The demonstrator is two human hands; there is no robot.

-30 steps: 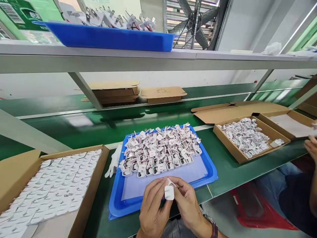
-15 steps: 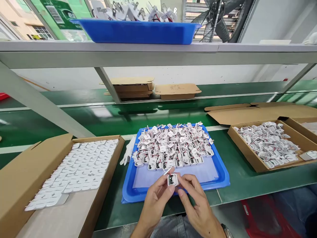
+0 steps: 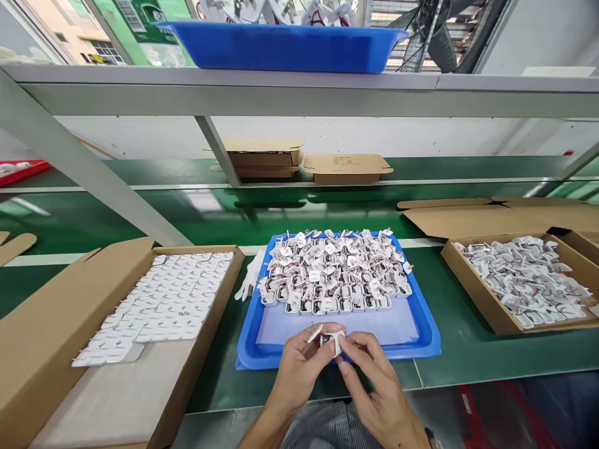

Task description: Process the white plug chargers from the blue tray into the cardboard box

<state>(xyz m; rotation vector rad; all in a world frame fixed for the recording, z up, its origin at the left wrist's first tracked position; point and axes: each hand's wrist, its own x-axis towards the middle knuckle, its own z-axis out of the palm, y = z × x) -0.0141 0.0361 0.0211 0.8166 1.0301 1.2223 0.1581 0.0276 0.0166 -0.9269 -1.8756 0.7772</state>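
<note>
Just over the near edge of the blue tray, a small white charger housing is between my two hands. My left hand grips it with thumb and fingers; a white plug cover with metal prongs sticks up from that side. Dark and green parts show inside the open housing. My right hand pinches the housing's right side with its fingertips. Behind my hands, the tray holds many similar white housings with red and black wires, over a pale sheet.
To the left stands an open cardboard box with flat white pieces in rows. Another cardboard box at right holds white wired parts. A white glove lies beside the tray. Overhead, a shelf carries a blue bin.
The housing has been turned in my fingers: its open face pointed toward me earlier, and now a smooth white side shows. The whole view has shifted slightly.
</note>
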